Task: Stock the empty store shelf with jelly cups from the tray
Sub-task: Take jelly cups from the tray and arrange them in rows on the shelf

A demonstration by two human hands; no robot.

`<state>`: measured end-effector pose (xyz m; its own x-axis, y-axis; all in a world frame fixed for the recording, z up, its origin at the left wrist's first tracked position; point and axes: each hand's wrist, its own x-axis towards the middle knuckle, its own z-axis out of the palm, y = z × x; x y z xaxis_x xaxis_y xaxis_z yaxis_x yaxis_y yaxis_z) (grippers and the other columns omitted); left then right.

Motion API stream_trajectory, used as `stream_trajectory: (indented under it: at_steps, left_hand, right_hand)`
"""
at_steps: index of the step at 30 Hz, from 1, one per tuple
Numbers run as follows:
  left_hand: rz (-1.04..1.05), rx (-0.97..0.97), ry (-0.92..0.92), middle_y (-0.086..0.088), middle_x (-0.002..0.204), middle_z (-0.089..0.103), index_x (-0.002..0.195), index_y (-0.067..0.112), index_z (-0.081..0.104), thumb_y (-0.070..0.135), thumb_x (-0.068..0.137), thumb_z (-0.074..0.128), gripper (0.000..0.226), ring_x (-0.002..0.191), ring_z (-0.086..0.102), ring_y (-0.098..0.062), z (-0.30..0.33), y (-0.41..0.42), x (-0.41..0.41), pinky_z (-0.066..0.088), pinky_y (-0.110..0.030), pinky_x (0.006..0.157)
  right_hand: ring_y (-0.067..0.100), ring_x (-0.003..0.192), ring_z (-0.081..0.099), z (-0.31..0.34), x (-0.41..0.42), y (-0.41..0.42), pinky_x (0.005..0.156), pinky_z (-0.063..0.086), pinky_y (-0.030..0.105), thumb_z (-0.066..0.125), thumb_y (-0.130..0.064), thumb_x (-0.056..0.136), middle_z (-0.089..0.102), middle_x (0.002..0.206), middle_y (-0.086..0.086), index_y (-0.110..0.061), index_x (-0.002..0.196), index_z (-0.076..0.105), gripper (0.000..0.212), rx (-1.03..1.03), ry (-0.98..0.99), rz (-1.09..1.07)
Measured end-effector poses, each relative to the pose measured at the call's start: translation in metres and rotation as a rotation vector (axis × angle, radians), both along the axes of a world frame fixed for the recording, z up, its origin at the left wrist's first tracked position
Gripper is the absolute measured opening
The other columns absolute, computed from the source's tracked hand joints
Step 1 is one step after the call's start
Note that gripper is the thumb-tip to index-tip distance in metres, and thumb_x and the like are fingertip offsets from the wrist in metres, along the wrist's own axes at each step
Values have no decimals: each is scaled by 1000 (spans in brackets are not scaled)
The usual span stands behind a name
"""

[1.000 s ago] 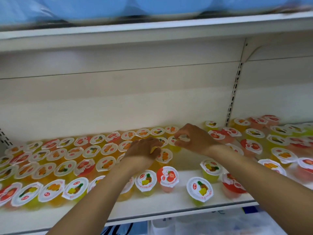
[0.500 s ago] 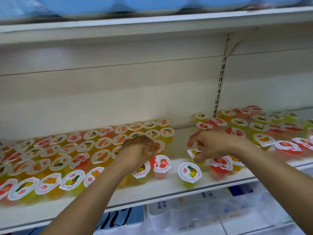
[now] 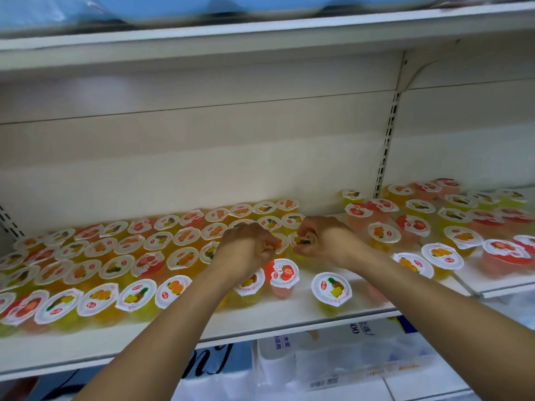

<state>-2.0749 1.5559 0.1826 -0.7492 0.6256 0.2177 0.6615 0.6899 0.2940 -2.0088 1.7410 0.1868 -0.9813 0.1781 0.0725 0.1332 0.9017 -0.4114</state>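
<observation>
Half a second ago the right hand (image 3: 324,241) hovered over the loose cups at the front right; now it sits further back and left, its grip pinched on a pineapple cup (image 3: 302,241) at the end of the third row. The left hand (image 3: 246,250) has stayed put, knuckles up, fingers curled onto an orange cup (image 3: 278,243) just beside the first — both grips are closed on cups, the two hands almost touching. In all likelihood the pineapple cup is being closed up against the packed block, so the row grows by one.

The shelf (image 3: 260,319) is well filled on the left, rows of jelly cups (image 3: 115,256) lid to lid. Right of the hands the stock is looser: a strawberry cup (image 3: 282,273) and a front pineapple cup (image 3: 331,287) stand apart near the front edge, with scattered cups beyond the slotted upright (image 3: 385,157). No tray is in view. The forearms cross over the front row — a careless withdrawal could tip those cups off the edge. Packaged goods (image 3: 318,363) lie on the level below.
</observation>
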Motion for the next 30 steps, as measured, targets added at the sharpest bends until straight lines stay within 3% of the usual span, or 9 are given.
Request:
stream_trajectory:
  at_steps: [5,8,10,11,15,19,24,30]
  left_hand:
    - [22,-5,-8,11,125,62,114,36,68,41,93,56,24,109,56,-14,1,-1,7,49,-32,93]
    - [-26,112,7,12,127,62,123,34,62,51,95,45,38,112,57,-11,-8,-9,24,48,-36,96]
    - [-99,153,84,15,132,57,129,36,57,59,92,36,48,121,51,-9,-16,-17,39,39,-40,104]
    - [-120,147,106,17,136,53,132,38,54,62,90,33,53,125,46,-7,-21,-21,46,32,-39,108]
    - [-103,92,148,18,140,49,134,40,50,62,87,47,52,132,40,-7,-36,-28,54,15,-38,114]
    - [-82,109,171,15,133,56,120,39,63,50,87,62,35,127,46,-9,-40,-23,53,16,-40,114]
    - [-71,166,178,16,126,60,113,36,67,43,86,65,28,122,49,-8,-41,-20,57,17,-38,113]
    - [-75,168,154,17,128,59,113,38,67,42,85,67,29,124,47,-5,-38,-22,59,14,-39,115]
  right_hand:
    - [18,109,55,5,16,1,88,48,34,57,-55,87,55,126,-3,-31,117,62,39,93,61,17]
    - [18,121,51,7,40,3,98,42,38,30,-74,85,48,139,-6,-36,127,58,63,151,177,57]
    - [17,124,46,5,65,-1,103,29,37,10,-81,80,46,141,-8,-41,131,53,78,210,218,107]
    - [16,126,44,2,77,-3,106,24,38,10,-80,81,47,142,-7,-42,132,51,76,243,239,141]
    - [17,112,51,-25,106,-1,104,31,46,50,-69,80,59,123,-5,-35,123,58,55,494,319,197]
    - [20,87,63,-44,104,-3,85,39,33,81,-45,66,67,99,-4,-29,104,67,43,550,410,192]
    - [21,80,66,-50,83,-8,74,51,30,87,-36,62,71,98,-3,-25,99,69,43,499,417,112]
    - [17,69,65,-53,67,-16,66,49,22,89,-38,54,72,91,-8,-25,90,70,43,554,475,50]
